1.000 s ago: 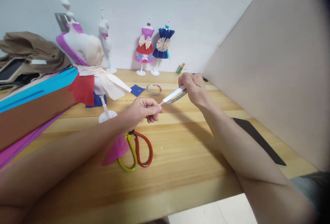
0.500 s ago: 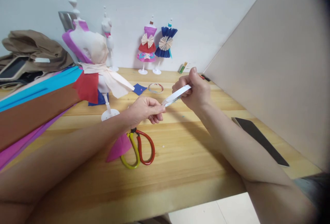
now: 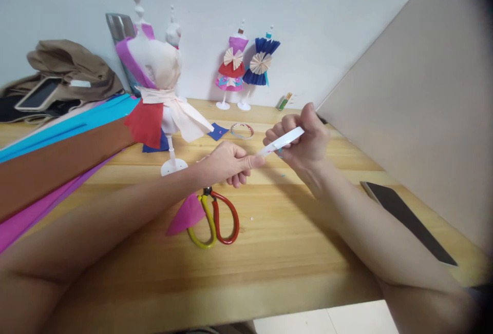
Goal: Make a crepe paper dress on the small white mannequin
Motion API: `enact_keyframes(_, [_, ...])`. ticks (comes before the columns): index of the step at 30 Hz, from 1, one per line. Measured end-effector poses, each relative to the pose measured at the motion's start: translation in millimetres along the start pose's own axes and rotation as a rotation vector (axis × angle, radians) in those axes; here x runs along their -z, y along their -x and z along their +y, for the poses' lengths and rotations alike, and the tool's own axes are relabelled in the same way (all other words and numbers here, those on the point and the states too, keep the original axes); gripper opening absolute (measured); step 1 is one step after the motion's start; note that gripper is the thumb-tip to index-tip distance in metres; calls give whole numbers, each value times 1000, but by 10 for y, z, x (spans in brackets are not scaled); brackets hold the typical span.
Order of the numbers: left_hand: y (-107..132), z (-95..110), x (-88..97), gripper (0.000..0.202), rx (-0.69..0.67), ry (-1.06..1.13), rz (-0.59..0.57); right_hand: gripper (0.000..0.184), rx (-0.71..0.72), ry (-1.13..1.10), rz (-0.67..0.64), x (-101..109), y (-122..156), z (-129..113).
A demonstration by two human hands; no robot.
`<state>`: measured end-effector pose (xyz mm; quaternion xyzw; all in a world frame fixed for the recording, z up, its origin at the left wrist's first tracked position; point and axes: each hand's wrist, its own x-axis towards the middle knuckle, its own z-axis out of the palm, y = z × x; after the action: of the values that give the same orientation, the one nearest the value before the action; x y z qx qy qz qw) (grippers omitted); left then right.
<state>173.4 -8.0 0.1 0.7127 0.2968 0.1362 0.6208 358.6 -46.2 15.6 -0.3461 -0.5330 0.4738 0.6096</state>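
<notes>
Between my two hands stretches a narrow white strip [image 3: 284, 139] that looks like tape, slanting up to the right. My left hand [image 3: 233, 163] pinches its lower end between thumb and fingers. The upper end is in my right hand [image 3: 302, 134], whose fingers are curled with the thumb raised. Scissors [image 3: 226, 218] with one yellow and one red handle lie on the table below my left hand; their blades are largely hidden. A pink fabric piece [image 3: 187, 215] lies against the yellow handle. Behind my left forearm stands a white mannequin [image 3: 150, 57] draped in purple, cream and red cloth.
Two small dressed mannequins [image 3: 232, 70] stand by the wall. A thin ring [image 3: 242, 131] and blue cloth [image 3: 217, 132] lie behind my hands. Long fabric pieces [image 3: 69, 164] and a brown bag [image 3: 73, 62] fill the left. A dark flat object [image 3: 408, 221] lies right, near the partition [image 3: 423, 93].
The view has swung slightly left, so everything sits farther right. The strip is held flatter to my view, showing a broader white face; both hands keep their hold.
</notes>
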Motion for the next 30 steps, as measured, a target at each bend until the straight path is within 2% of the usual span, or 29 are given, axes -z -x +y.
enact_keyframes(5, [2, -30, 7, 46, -47, -8, 38, 71, -16, -131, -44, -48, 45, 184])
enact_keyframes(12, [-19, -135, -1, 52, -274, 86, 84, 69, 21, -43, 40, -122, 106, 307])
enact_keyframes(15, [-20, -132, -28, 37, -305, 185, 99, 68, 40, -36, 24, -135, 107, 324])
enact_keyframes(17, [-1, -104, -34, 24, -306, 185, 66, 69, 53, -24, 25, -130, 109, 342])
enact_keyframes(18, [13, -84, -27, 21, -313, 153, 23, 69, 53, -22, 30, -123, 111, 351])
enact_keyframes(21, [44, -17, 35, 28, -343, 47, -93, 66, 1, 19, 3, -72, 110, 356])
enact_keyframes(25, [8, 4, 142, 29, -355, -46, -25, 55, -80, 146, -67, 58, 53, 327])
enact_keyframes(28, [-68, -78, 172, 30, -379, -238, 60, 54, -86, 226, -74, 180, -1, 332])
enact_keyframes(30, [-116, -160, 169, 26, -395, -383, 108, 56, -86, 356, -109, 258, -10, 356])
